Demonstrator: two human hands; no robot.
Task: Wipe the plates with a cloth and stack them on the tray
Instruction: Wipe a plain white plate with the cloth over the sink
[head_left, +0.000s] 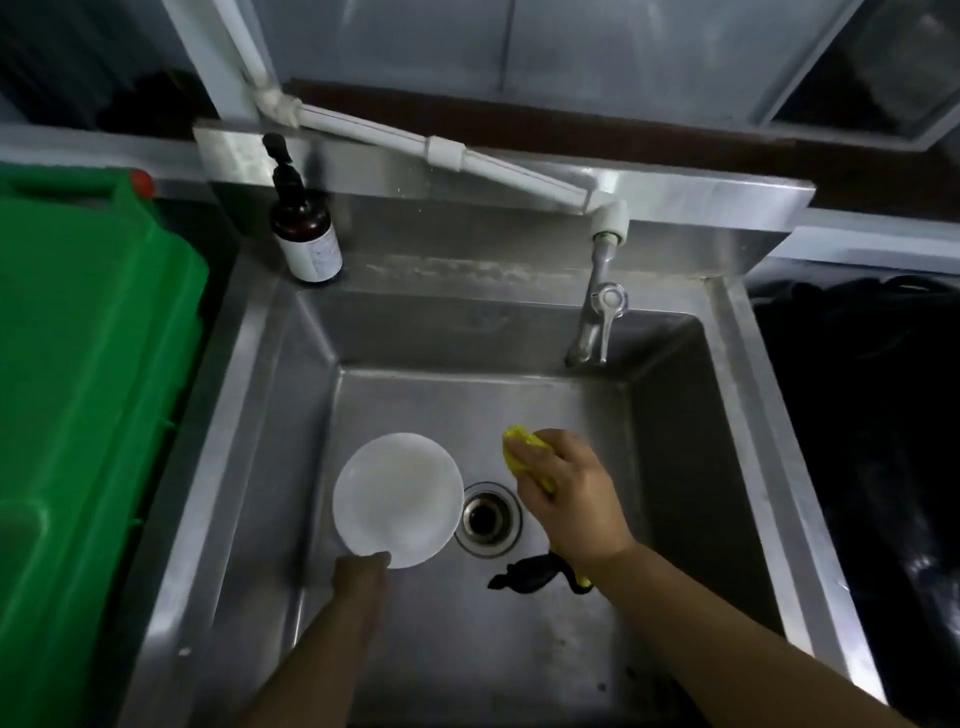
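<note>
- Plate (397, 500), white, round: held over the basin of the steel sink (675, 415), just left of the drain (488, 519), its face turned up toward me.
- Left hand (361, 574): my fingers grip the plate's near rim; most of them are hidden beneath it.
- Right hand (569, 491): my fingers are curled on a yellow cloth (519, 447), right of the drain, apart from the plate.
- Black scrap (524, 574): lies on the basin floor by my right wrist.
- Brown pump bottle (304, 223): upright at the back left corner of the sink.
- Tap (597, 312): at back right.
- Green bin (93, 389): beside the sink, left.
</note>
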